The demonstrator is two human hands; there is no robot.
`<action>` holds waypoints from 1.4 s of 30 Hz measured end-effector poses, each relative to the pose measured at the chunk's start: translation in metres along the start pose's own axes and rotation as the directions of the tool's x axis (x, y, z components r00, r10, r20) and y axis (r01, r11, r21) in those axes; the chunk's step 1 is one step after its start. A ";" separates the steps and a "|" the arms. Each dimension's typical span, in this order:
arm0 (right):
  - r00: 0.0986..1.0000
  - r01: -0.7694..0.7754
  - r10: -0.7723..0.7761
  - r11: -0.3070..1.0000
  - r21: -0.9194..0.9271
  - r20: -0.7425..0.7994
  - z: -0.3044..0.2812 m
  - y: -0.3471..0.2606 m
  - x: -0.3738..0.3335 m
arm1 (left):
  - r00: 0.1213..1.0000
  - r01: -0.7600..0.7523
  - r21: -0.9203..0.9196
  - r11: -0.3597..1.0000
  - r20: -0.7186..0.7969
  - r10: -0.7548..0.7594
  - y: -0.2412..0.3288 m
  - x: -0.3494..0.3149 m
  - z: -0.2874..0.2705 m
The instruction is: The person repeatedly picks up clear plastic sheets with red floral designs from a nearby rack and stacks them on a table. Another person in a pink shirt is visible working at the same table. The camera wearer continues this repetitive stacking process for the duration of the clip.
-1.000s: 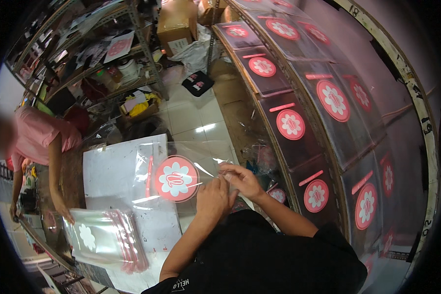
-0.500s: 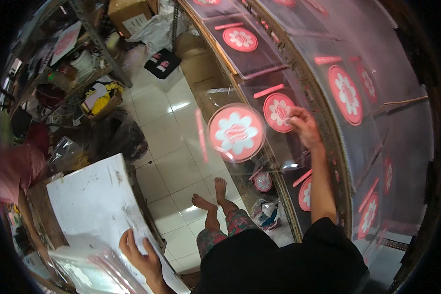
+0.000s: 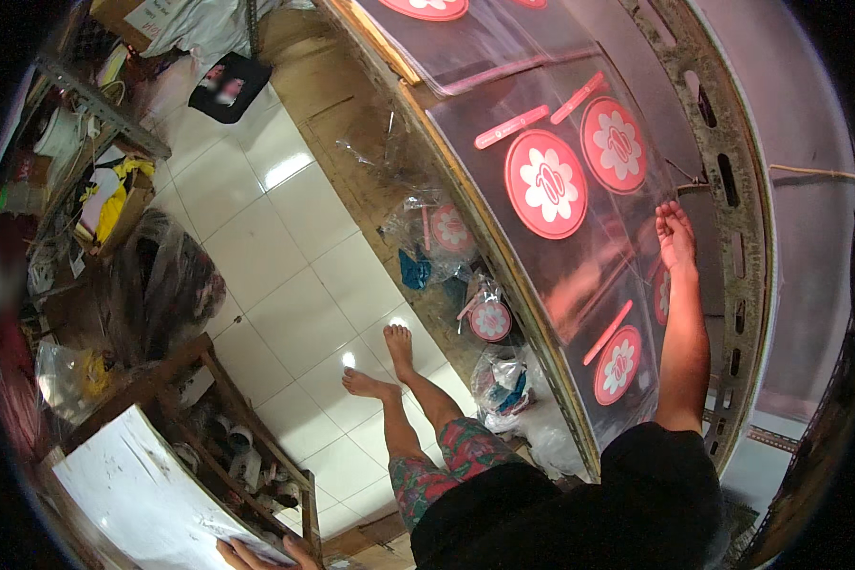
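1. On the shelf [image 3: 518, 293], a printed clear sheet [image 3: 546, 185] lies flat, seemingly placed; what's left is unclear.
2. At the shelf's right, my right hand [image 3: 676, 239] has curled fingers, grip untellable.
3. Left of it, my left hand [image 3: 268, 555] touches a white board [image 3: 147, 480], grip unclear.

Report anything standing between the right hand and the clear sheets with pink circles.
Nothing visible stands between them: the right hand is at the right-hand edge of the clear sheets, with the slotted metal bar on the hand's other side.
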State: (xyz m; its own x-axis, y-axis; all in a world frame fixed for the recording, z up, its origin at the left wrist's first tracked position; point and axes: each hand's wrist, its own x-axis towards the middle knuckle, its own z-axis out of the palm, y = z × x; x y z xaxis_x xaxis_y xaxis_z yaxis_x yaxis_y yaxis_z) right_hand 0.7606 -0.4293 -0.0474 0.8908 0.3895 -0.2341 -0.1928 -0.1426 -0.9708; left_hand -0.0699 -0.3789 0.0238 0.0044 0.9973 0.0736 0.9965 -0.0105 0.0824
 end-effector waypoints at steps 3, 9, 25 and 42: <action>0.995 0.066 -0.067 0.998 -0.013 -0.069 -0.015 0.013 0.031 | 1.000 0.011 0.000 1.000 -0.021 -0.011 -0.002 -0.004 0.007; 0.981 0.069 -0.101 0.980 -0.187 -0.168 -0.002 0.017 0.049 | 1.000 0.015 0.018 1.000 -0.013 -0.015 0.004 -0.006 0.003; 0.982 0.106 -0.131 0.978 -0.182 -0.134 -0.003 0.020 0.075 | 1.000 0.028 -0.005 1.000 -0.010 -0.028 0.004 -0.007 0.004; 0.683 0.249 -0.727 0.316 -0.915 -0.065 0.026 0.027 0.030 | 0.997 0.064 -0.037 0.997 -0.035 -0.065 0.000 -0.009 0.004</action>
State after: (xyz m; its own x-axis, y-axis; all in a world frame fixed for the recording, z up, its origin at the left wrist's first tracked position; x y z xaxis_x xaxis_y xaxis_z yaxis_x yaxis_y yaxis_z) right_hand 0.7711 -0.3979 -0.0818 0.7757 0.3106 0.5494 0.5379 -0.7807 -0.3180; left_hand -0.0693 -0.3872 0.0188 -0.0632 0.9927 0.1026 0.9910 0.0503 0.1241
